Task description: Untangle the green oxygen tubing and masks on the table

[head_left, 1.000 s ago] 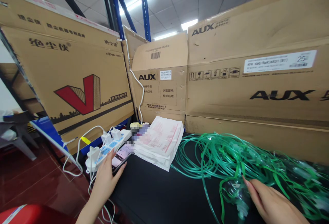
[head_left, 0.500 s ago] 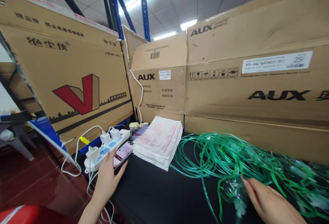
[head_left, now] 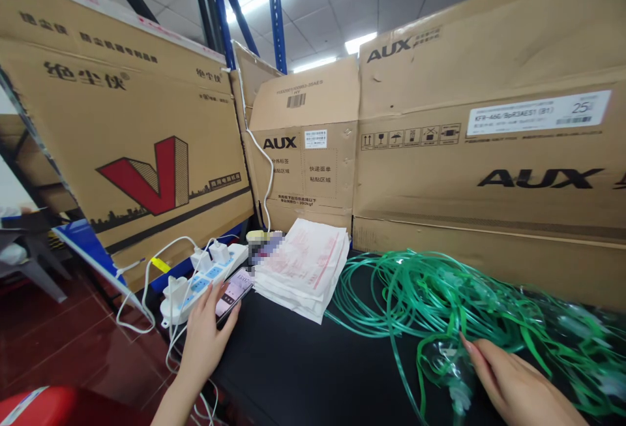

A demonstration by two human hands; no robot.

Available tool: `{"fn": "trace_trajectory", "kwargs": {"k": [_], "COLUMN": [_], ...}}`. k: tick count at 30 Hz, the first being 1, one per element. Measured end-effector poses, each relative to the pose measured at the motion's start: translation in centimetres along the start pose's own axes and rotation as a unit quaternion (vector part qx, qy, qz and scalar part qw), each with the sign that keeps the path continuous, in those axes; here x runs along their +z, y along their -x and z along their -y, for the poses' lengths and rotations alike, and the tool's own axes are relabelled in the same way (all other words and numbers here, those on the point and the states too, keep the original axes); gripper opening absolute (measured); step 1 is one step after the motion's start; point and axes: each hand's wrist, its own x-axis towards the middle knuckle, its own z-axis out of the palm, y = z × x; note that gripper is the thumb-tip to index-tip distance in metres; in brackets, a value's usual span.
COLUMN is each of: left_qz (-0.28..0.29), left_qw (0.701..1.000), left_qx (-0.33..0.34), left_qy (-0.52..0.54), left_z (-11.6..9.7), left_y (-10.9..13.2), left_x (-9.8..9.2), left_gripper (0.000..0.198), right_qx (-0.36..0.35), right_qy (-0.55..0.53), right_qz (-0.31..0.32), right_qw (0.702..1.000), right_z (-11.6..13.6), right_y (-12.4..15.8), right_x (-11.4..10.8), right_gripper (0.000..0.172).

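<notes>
We are at a black tabletop (head_left: 293, 374) walled in by cardboard, under a tiled ceiling with strip lights. The phone (head_left: 237, 290) lies at the fingertips of our left hand (head_left: 208, 325), screen up; the nearest clear mask (head_left: 450, 370), with its green strap, lies just left of our right hand (head_left: 513, 377). Our left hand is part-open, its fingers along one edge of the phone and its thumb by the other, holding the near end. Our right hand is narrow, its fingertips at the green strap; we cannot tell whether they pinch it. We count one phone, one power strip (head_left: 208, 286) with three white plugs beside it, and one stack of white bags (head_left: 303, 266) farther back. The green tubing (head_left: 381, 286) and the other masks tangle too much to count. Beyond them stand three large printed cardboard panels (head_left: 440, 184).
</notes>
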Motion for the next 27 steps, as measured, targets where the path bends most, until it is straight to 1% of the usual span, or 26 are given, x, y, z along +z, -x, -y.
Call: {"fn": "trace_trajectory", "kwargs": {"k": [2,4,7,9,17,22,27], "left_qz": [0.002,0.016,0.040,0.042,-0.005,-0.042,-0.041], "left_qw": [1.000,0.999,0.998,0.998,0.999,0.999,0.999], "left_qx": [0.016,0.027,0.035,0.037,0.018,0.028,0.021], "left_qy": [-0.006,-0.018,-0.032,-0.034,-0.029,-0.006,-0.001], "left_z": [0.02,0.15,0.35,0.39,0.34,0.29,0.02], "left_y": [-0.02,-0.01,0.05,0.09,0.10,0.22,0.25], "left_x": [0.00,0.13,0.39,0.46,0.31,0.24,0.06], "left_gripper": [0.046,0.044,0.044,0.045,0.050,0.050,0.050], "right_qx": [0.001,-0.002,-0.012,-0.013,-0.002,0.012,0.016], "right_qy": [-0.002,-0.002,0.002,0.004,-0.011,-0.022,-0.027], "right_qz": [-0.005,-0.007,-0.010,-0.009,-0.006,0.000,0.008], "right_qw": [1.000,1.000,1.000,1.000,1.000,1.000,0.999], "right_z": [0.17,0.21,0.16,0.15,0.12,0.00,-0.06], "right_y": [-0.19,-0.25,-0.23,-0.23,-0.11,-0.02,0.03], "right_x": [-0.13,-0.19,-0.25,-0.34,-0.34,-0.10,-0.02], "right_gripper": [0.049,0.049,0.048,0.048,0.047,0.049,0.049]}}
